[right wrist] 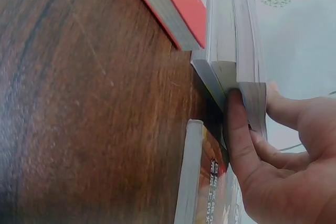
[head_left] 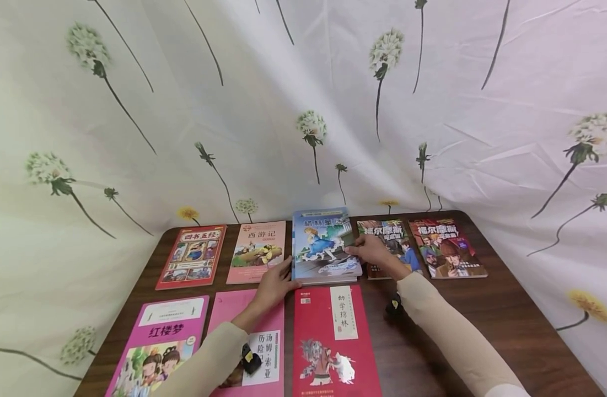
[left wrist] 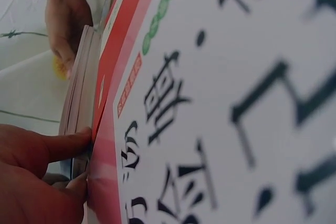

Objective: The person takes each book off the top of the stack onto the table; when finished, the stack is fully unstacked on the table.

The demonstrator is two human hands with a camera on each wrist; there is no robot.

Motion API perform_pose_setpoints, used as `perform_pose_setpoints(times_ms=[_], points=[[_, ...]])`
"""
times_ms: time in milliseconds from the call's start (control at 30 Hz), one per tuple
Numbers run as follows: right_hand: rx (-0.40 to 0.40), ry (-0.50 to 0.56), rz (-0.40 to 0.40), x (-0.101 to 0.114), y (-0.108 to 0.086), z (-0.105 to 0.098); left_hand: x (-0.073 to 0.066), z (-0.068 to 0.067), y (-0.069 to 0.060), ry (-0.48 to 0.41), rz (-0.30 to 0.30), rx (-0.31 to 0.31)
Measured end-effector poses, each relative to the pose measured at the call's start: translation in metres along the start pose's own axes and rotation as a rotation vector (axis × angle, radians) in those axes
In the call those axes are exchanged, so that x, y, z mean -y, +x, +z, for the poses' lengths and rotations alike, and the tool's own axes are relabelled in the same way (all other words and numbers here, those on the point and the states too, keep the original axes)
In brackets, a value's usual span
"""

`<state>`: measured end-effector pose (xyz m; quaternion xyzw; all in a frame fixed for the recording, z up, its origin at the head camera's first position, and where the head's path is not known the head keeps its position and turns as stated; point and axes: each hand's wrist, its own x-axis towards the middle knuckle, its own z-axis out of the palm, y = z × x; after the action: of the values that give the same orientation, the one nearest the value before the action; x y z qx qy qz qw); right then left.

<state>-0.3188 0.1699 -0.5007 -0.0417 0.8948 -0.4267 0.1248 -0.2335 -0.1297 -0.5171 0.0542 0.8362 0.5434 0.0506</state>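
A stack of books with a blue-covered book (head_left: 323,242) on top lies at the back middle of the table. My left hand (head_left: 273,284) holds its near left corner, thumb along the front edge and fingers at the left side. In the left wrist view, the left thumb (left wrist: 68,142) and a fingertip touch the stack's page edges. My right hand (head_left: 377,251) grips the stack's right edge, thumb on the blue cover. In the right wrist view, the right hand (right wrist: 289,166) has a finger against the side of the stacked books (right wrist: 223,30), whose edges are uneven.
Beside the stack lie a pink book (head_left: 256,253) and a red book (head_left: 191,256) to the left, with two detective comics (head_left: 452,248) to the right. Nearer are a large red book (head_left: 333,336), a pink book (head_left: 234,309) and a magenta book (head_left: 174,314). A flowered curtain (head_left: 263,110) hangs behind the table.
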Motion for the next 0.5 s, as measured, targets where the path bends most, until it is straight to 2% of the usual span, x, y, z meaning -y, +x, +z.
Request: perform_pose_setpoints(times_ms=[233,500], points=[[0.037,0.109,0.081,0.0031,-0.0021,-0.0006,0.0031,0.0012,0.0004,0.047,-0.002,-0.004],[0.062,0.247,0.119,0.0025,-0.0016,-0.0060,0.0014,0.0002,0.0018,0.046,-0.020,-0.004]])
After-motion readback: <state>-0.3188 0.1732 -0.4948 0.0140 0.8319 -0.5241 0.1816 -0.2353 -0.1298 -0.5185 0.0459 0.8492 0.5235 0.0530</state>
